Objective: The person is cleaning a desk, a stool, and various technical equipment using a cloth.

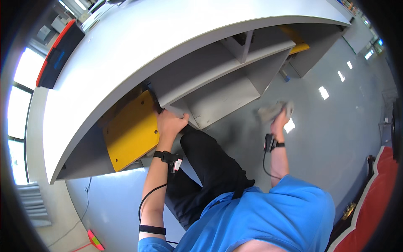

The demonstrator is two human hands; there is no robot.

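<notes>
My left hand (171, 122) grips the front corner of the grey cabinet's side panel (189, 112) under the desk, its fingertips hidden behind the edge. Just left of it a yellow board (131, 131) with dark holes stands tilted under the desktop. Out to the right, above the floor, my right hand (280, 122) is closed round a crumpled grey-beige cloth (275, 111), slightly blurred. Between the hands lies the cabinet's open lower compartment (224, 98), with a few dark marks near its front edge.
The white desktop (168, 29) curves overhead, bearing a black and red box (61, 54) at the left. A second yellow board (299, 47) sits under the far right. My bent knee (197, 145) is close to the cabinet. Red cushioning (378, 193) lines the right side; a cable (87, 197) lies left.
</notes>
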